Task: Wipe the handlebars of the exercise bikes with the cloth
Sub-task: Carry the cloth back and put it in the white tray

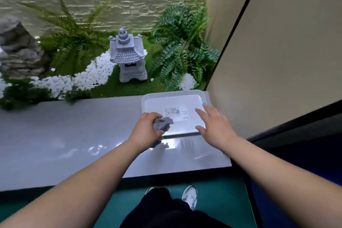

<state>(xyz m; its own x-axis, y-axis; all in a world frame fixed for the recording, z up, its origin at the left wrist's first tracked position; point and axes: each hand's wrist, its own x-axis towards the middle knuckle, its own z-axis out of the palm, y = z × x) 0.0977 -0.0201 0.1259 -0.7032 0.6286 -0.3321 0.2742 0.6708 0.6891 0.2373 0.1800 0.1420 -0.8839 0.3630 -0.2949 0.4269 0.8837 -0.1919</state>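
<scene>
Head view.

Item: cloth [162, 123], grey, bunched. Location: in the left hand [147, 130], over the near left corner of the white tray [148, 100]; a tail hangs below the fist toward the ledge.

Left hand: fingers curled tight around the cloth, grasping it.

Right hand [215, 126]: released, fingers spread and straight, over the tray's right side; whether it touches the tray cannot be told.

Support: glossy grey ledge [64, 135]; the tray sits at its far right end. A printed label [176, 112] lies in the tray.

Surroundings: stone lantern [127, 55], white pebbles [88, 76], ferns [181, 48], brick wall behind.

Not in view: exercise bikes, handlebars.

Step judged: collecting the cloth. To do it well, gather the loose tail into the palm so nothing drags, let the free hand steady the tray against sliding, then turn toward the bikes.
</scene>
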